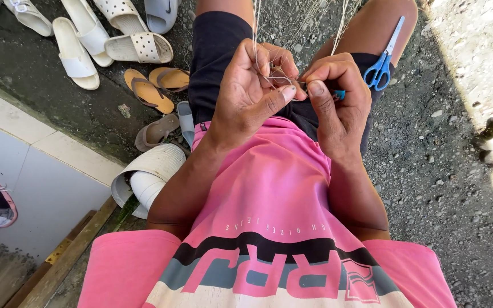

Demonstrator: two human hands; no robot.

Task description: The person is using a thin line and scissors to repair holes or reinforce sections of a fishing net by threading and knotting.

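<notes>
I sit in a pink shirt and dark shorts. A fine, pale fishing net (298,20) hangs from above down to my lap. My left hand (252,91) pinches strands of that net between thumb and fingers. Pressed close against it, my right hand (338,97) grips a small blue tool (339,94), mostly hidden in the fist, and also touches the mesh. Blue-handled scissors (382,60) lie on my right thigh, just right of my right hand.
Several white sandals (87,34) and tan flip-flops (149,88) lie on the dark ground at upper left. A white pipe piece (146,177) rests by my left elbow. Pale tiles (35,171) at left, gravel (446,171) at right.
</notes>
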